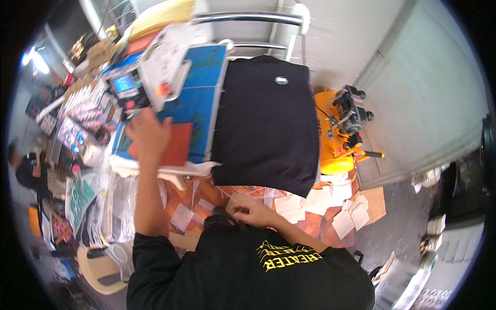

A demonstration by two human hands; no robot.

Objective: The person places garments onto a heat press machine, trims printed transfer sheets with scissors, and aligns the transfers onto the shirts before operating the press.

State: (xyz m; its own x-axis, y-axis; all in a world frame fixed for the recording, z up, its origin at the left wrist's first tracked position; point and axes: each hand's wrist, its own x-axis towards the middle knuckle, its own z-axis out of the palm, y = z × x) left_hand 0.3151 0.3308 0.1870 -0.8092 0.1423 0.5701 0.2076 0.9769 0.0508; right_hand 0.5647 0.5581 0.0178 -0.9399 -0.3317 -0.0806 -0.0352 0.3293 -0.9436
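A black garment [266,121] lies spread flat in front of me, with a small oval light emblem [281,80] near its far edge. To its left is a blue flat board [201,101] with a red-orange square sheet [180,147] on it. My left hand [150,132] is over the sheet's left part, thumb apart from the fingers; motion blurs it a little, and nothing shows in it. Close to my waist, my right hand [250,212] hovers with loosely bent fingers and nothing visible in it, nearest the garment's front edge.
Beyond my left hand stands a control box [124,85] with a lit blue screen. A white panel [168,57] leans over the board. Cluttered goods fill the left side. At the right is an orange machine [338,160] with a black motor. Paper sheets [315,201] litter the tiled floor.
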